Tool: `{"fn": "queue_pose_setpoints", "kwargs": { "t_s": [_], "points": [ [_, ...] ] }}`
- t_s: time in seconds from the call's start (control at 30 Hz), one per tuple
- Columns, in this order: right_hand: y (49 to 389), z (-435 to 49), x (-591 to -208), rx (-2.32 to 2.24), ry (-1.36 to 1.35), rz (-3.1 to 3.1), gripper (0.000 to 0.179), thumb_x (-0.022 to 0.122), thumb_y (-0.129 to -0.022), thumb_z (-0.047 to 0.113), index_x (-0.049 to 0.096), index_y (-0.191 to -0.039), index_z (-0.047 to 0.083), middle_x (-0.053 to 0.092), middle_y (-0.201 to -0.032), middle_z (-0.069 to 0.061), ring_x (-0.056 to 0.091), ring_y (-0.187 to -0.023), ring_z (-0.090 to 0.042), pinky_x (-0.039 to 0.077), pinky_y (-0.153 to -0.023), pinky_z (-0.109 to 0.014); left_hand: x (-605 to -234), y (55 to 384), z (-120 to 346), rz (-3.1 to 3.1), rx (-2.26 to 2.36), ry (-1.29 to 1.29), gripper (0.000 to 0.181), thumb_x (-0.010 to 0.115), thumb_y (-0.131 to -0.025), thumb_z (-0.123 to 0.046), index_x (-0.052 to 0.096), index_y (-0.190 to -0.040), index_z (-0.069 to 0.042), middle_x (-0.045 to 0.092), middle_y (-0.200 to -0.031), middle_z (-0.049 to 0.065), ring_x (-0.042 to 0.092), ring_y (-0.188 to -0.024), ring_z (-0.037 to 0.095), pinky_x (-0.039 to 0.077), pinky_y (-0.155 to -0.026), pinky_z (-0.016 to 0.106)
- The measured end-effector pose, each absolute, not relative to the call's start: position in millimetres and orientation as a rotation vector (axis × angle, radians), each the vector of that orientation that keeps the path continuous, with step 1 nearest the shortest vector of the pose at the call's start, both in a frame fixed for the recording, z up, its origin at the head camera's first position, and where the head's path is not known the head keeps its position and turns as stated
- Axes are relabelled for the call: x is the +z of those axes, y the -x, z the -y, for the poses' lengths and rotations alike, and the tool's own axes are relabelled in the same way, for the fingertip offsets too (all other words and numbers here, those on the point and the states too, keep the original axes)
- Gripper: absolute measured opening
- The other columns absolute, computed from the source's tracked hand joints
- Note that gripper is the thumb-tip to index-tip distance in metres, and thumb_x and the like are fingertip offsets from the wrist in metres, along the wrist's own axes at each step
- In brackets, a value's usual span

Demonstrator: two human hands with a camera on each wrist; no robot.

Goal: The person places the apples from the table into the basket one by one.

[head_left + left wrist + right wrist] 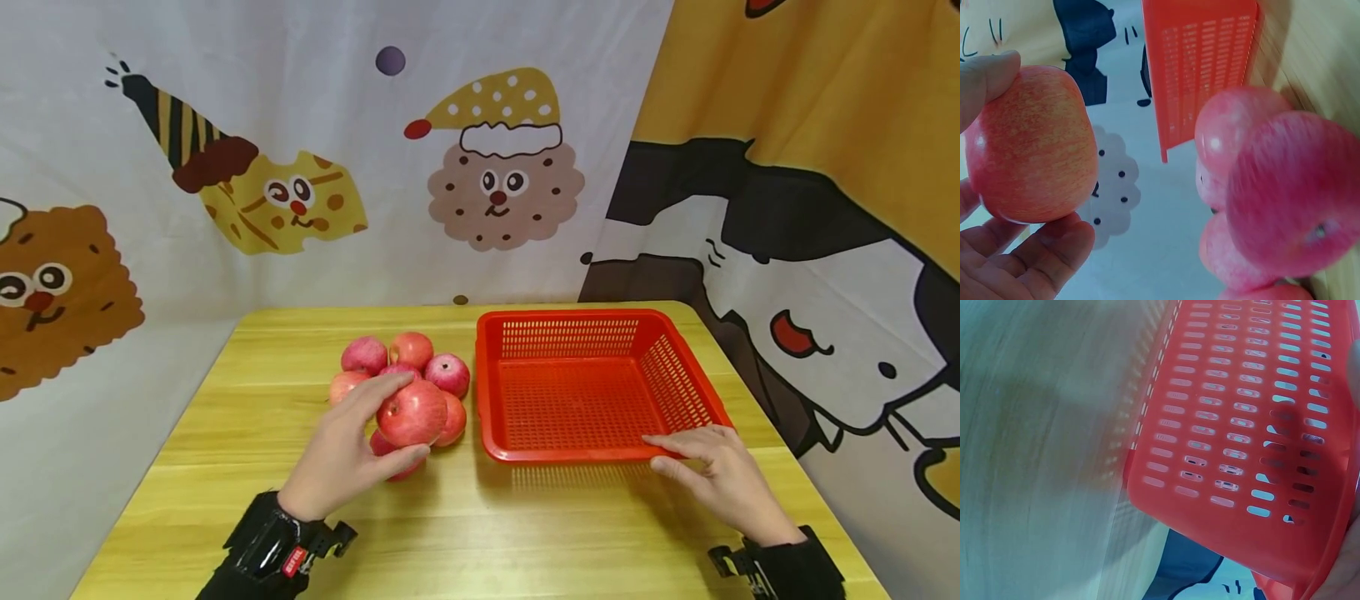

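We grip a red apple (412,414) in our left hand (339,450).
Right hand (716,468) rests loosely on red plastic basket (570,457) rim.

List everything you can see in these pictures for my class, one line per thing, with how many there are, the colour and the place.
Table: one, pale yellow wood, in front of the person
Cloth: number of pieces unclear, white and orange with cartoon prints, behind and beside the table
Basket: one, red, on the right part of the table
Loose apples: at least seven, some partly hidden, red and pink, clustered left of the basket
Held apple: one, red with yellowish streaks, raised off the others
Wrist bands: two, black, one on each wrist
Left hand: one, bare, gripping the held apple
Right hand: one, bare, at the basket's near right rim
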State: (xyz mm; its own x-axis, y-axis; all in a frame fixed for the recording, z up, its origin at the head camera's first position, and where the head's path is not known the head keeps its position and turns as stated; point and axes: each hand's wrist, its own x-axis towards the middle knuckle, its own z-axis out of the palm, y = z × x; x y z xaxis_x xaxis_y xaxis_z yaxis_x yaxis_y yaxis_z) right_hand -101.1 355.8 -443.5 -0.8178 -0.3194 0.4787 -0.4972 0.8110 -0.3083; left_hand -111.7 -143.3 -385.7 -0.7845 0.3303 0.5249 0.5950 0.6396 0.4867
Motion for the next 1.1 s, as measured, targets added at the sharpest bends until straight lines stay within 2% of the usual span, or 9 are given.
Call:
{"fn": "queue_pose_setpoints", "kwargs": {
  "t_s": [0.1, 0.33, 0.57, 0.9, 1.1],
  "points": [
    [101, -356, -444, 0.601, -0.617, 2.580, 0.037, 0.093, -0.077, 0.016, 0.086, -0.112, 0.024, 0.084, -0.099, 0.006, 0.069, -0.093, -0.017, 0.036, -0.097, -0.037, -384, 115, 135, 2.462, -0.947, 0.759, 0.083, 0.098, -0.077, -0.032, 0.060, -0.148, -0.014, 0.066, -0.148, 0.005, 0.062, -0.139, 0.032, 0.059, -0.106, 0.056],
    [102, -357, -445, 0.601, -0.613, 2.572, 0.037, 0.094, -0.076, 0.017, 0.086, -0.111, 0.025, 0.084, -0.099, 0.005, 0.070, -0.092, -0.018, 0.036, -0.098, -0.038, -384, 122, 117, 2.441, -1.017, 0.852, 0.083, 0.098, -0.078, -0.029, 0.059, -0.149, -0.013, 0.065, -0.149, 0.005, 0.064, -0.131, 0.026, 0.063, -0.101, 0.050],
    [102, -358, -446, 0.593, -0.624, 2.556, 0.038, 0.094, -0.075, 0.016, 0.086, -0.111, 0.025, 0.084, -0.099, 0.005, 0.070, -0.092, -0.018, 0.036, -0.096, -0.038, -387, 129, 98, 2.452, -1.041, 0.917, 0.085, 0.097, -0.079, -0.032, 0.057, -0.151, -0.011, 0.063, -0.151, 0.008, 0.063, -0.136, 0.028, 0.061, -0.105, 0.049],
    [101, -358, -445, 0.593, -0.618, 2.556, 0.038, 0.094, -0.075, 0.016, 0.086, -0.111, 0.026, 0.084, -0.099, 0.005, 0.070, -0.092, -0.018, 0.036, -0.097, -0.038, -393, 140, 64, 2.515, -1.051, 0.968, 0.081, 0.094, -0.082, -0.040, 0.057, -0.151, -0.016, 0.065, -0.146, 0.003, 0.062, -0.134, 0.022, 0.062, -0.103, 0.041],
    [100, -357, -445, 0.597, -0.622, 2.556, 0.038, 0.094, -0.075, 0.018, 0.085, -0.112, 0.026, 0.084, -0.098, 0.006, 0.069, -0.092, -0.018, 0.035, -0.097, -0.039, -399, 146, 50, 2.543, -1.007, 0.982, 0.083, 0.092, -0.083, -0.043, 0.055, -0.153, -0.018, 0.062, -0.150, 0.003, 0.061, -0.135, 0.022, 0.061, -0.105, 0.044]
  ]
}}
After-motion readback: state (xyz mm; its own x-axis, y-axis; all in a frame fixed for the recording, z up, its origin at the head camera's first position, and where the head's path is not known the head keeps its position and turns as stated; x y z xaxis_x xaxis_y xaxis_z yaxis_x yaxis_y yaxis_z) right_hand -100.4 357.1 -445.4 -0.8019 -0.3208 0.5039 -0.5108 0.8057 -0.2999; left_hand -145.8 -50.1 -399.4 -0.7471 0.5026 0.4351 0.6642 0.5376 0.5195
